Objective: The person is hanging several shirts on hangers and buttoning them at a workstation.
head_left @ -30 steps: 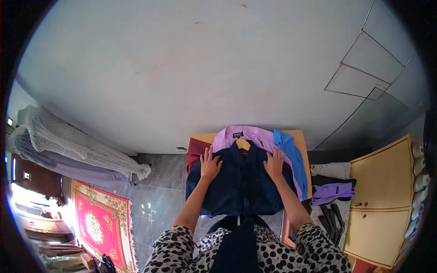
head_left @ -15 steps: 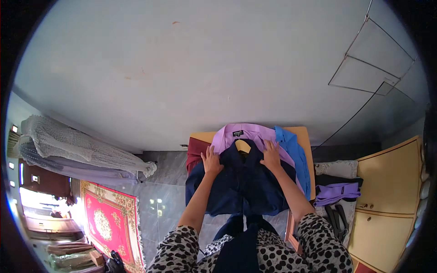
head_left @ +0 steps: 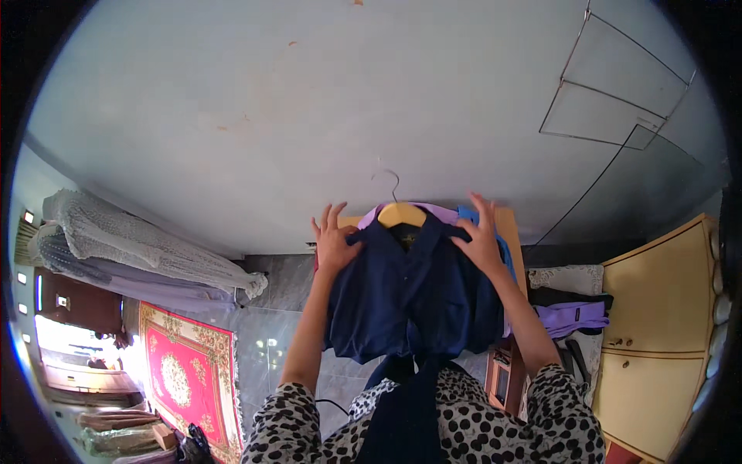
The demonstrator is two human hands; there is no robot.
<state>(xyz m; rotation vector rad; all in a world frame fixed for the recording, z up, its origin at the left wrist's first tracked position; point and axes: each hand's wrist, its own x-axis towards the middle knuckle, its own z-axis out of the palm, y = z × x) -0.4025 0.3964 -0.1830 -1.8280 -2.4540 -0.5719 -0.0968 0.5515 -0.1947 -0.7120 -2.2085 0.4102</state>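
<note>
A dark navy collared shirt hangs upright in front of me on a pale wooden hanger, whose metal hook points up. My left hand pinches the shirt's left shoulder between thumb and index finger, its other fingers raised. At the opposite shoulder, my right hand has the same pinch grip, fingers lifted. Behind the navy shirt, a lilac garment and a blue garment lie on a wooden table, mostly covered from sight.
On the right, a purple folded cloth rests on a patterned white cover beside a yellow cabinet. A wire rack is on the wall. To the left hang pale garments, with a red rug on the floor.
The navy shirt and its hanger have risen off the pile toward me, the hook now showing. My hands went from lying flat on the shirt to pinching its shoulders.
</note>
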